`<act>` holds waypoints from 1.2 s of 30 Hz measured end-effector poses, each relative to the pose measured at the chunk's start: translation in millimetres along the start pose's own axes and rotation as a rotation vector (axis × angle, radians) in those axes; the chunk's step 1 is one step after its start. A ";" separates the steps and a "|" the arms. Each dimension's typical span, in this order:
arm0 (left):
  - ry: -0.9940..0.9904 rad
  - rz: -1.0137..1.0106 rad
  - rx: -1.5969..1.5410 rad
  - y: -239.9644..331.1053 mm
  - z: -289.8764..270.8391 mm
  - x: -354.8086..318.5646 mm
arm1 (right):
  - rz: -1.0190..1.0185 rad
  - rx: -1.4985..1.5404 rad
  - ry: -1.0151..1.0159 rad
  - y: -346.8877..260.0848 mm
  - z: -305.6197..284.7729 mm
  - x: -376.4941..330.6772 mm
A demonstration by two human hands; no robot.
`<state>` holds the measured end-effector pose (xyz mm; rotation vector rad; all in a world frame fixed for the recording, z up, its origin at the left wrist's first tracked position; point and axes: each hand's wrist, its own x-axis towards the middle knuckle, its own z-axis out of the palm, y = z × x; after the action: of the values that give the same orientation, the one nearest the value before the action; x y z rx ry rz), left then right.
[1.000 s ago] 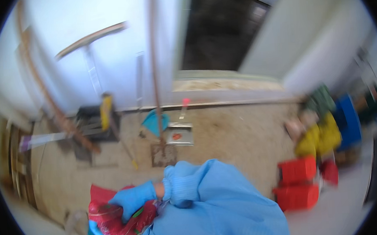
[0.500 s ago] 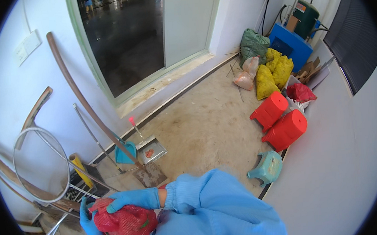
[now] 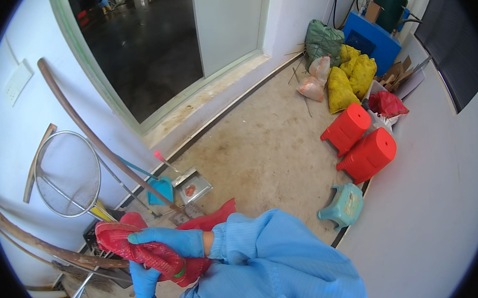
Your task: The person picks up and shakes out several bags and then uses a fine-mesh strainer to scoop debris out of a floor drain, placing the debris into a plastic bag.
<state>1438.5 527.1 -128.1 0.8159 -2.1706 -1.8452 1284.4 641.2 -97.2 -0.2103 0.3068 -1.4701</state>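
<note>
Both of my hands wear blue gloves and hold a red mesh bag (image 3: 115, 235) at the lower left. My right hand (image 3: 170, 241) lies across the top of the bag, its thumb pressed onto the folded netting. Below it, my left hand (image 3: 146, 283) grips the bag from underneath, and its fingertips are partly hidden by the mesh. A green band or strip (image 3: 180, 271) shows on the bag near my right wrist. A loose stretch of red mesh (image 3: 216, 214) sticks out beyond my right sleeve. The bag's contents, if any, are hidden.
On the left, a round net (image 3: 69, 174) and long-handled tools lean by the wall. A blue dustpan (image 3: 160, 191) and metal dustpan (image 3: 197, 188) lie ahead. Red stools (image 3: 367, 155), a teal stool (image 3: 342, 204) and yellow sacks (image 3: 343, 89) stand along the right.
The bag has been raised and stretched flatter, pointing up and left. My left hand has shifted from its left side to beneath it. A loose red end now shows past my sleeve.
</note>
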 end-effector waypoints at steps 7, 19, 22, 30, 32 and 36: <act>-0.021 -0.163 -1.055 -20.8 30.8 14.1 | -0.060 0.199 0.095 -29.7 19.6 -46.8; -0.598 -0.191 -0.595 11.6 139.6 87.0 | -0.593 0.130 0.384 -55.3 -4.8 -161.2; -0.476 -0.124 -0.662 38.1 167.4 114.4 | -0.844 0.065 0.634 -65.5 -17.2 -213.3; -0.356 0.013 -0.536 112.1 321.2 201.9 | -0.932 -0.573 1.101 -131.4 -127.6 -350.2; -0.421 0.077 -0.551 144.3 385.6 214.3 | -0.948 -0.690 1.079 -160.7 -147.5 -390.1; -0.703 0.008 -0.594 178.3 523.8 235.9 | -0.813 -0.558 0.961 -227.9 -161.9 -438.0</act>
<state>943.9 869.4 -120.2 0.0235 -1.6880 -2.8529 984.7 1063.2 -143.3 -0.0478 1.5595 -2.1903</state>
